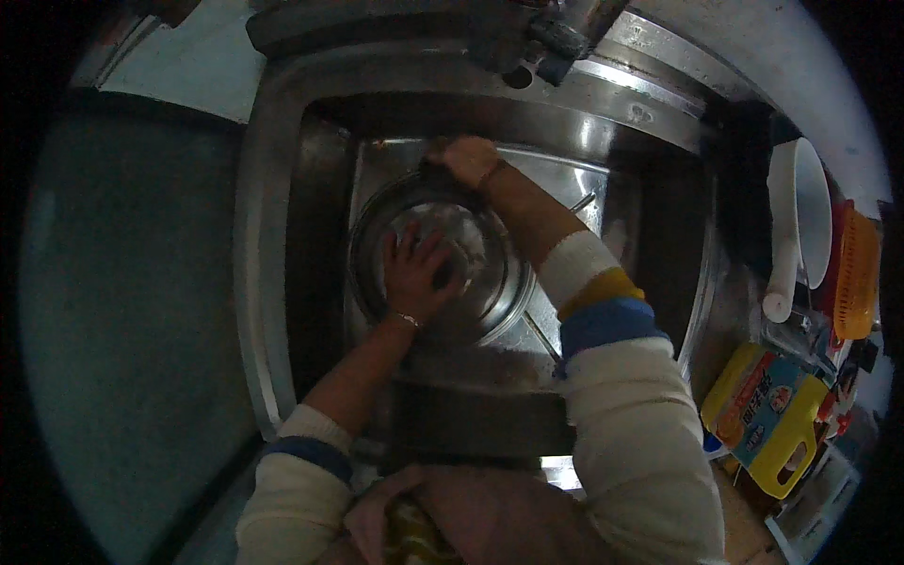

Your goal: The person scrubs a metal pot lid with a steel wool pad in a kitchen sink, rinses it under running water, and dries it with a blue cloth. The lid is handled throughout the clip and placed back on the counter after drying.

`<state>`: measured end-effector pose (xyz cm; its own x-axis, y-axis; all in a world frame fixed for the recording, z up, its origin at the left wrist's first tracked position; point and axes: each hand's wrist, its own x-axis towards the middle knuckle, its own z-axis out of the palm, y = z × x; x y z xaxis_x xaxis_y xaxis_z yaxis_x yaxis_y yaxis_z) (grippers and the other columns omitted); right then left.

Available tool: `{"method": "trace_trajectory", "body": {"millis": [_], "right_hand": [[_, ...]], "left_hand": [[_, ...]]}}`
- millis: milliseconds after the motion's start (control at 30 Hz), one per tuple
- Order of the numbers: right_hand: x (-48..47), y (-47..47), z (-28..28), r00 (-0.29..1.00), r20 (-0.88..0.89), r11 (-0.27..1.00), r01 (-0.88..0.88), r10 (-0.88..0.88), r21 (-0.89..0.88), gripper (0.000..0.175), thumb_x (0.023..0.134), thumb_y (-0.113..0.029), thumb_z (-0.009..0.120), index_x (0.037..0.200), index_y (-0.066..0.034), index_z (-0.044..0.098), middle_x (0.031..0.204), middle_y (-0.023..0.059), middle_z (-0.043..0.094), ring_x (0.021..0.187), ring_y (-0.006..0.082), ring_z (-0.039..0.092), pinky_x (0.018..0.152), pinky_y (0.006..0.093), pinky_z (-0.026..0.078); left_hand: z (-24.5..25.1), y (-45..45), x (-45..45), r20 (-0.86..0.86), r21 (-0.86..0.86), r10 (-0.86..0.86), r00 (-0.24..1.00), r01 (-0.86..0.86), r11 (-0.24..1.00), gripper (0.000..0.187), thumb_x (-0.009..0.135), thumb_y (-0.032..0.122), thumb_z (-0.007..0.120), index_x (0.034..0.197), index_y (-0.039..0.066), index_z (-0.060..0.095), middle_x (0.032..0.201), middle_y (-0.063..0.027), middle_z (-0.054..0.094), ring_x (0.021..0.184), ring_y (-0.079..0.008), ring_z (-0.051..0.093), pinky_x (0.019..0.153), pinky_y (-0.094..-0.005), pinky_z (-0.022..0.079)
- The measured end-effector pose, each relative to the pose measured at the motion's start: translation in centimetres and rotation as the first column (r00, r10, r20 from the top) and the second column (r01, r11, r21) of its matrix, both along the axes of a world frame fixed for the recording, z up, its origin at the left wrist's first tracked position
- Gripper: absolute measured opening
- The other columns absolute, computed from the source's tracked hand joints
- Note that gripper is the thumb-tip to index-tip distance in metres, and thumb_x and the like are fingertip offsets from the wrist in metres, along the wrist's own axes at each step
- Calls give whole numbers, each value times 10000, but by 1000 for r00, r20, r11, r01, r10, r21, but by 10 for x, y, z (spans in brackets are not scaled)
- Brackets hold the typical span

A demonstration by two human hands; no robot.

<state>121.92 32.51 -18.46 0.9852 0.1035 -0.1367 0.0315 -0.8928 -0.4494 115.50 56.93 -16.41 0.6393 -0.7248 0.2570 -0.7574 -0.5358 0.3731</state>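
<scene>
A round metal basin or pan [494,304] sits on the bottom of the stainless steel sink [261,282], towards its left side. My left hand [420,272] lies inside it with spread fingers, against its shiny inner surface. At the far rim of the round vessel my right hand [466,159] is curled round something dark, which is mostly hidden; I cannot tell what it is. Both forearms reach into the sink, with the striped sleeves pushed up.
A dark faucet [558,39] stands at the sink's back edge. On the right are a white pan or dipper [812,212], an orange plastic basket [857,275] and a yellow-handled container or package [766,417] bearing writing. A greenish surface [134,282] lies left of the sink.
</scene>
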Motion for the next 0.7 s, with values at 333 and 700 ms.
{"method": "trace_trajectory", "body": {"millis": [333, 700], "right_hand": [[-15, -4, -14, 976, 217, 999, -31, 33, -12, 236, 810, -213, 534, 1012, -111, 601, 1041, 124, 604, 945, 330, 596, 758, 412, 499], [-77, -21, -5, 990, -118, 997, 70, -75, -39, 331, 855, -225, 491, 1169, -140, 549, 1182, 139, 569, 1055, 325, 576, 852, 433, 479]], "left_hand": [[-3, -4, -3, -54, -11, 2, 999, -3, 1000, 401, 683, 325, 708, 1039, 175, 600, 1285, -3, 520, 1297, -332, 342, 1056, -585, 203], [-1, -1, -1, -64, -16, -70, 995, 70, 997, 354, 682, 338, 704, 973, 164, 602, 1292, -14, 508, 1302, -326, 330, 1059, -592, 185]]}}
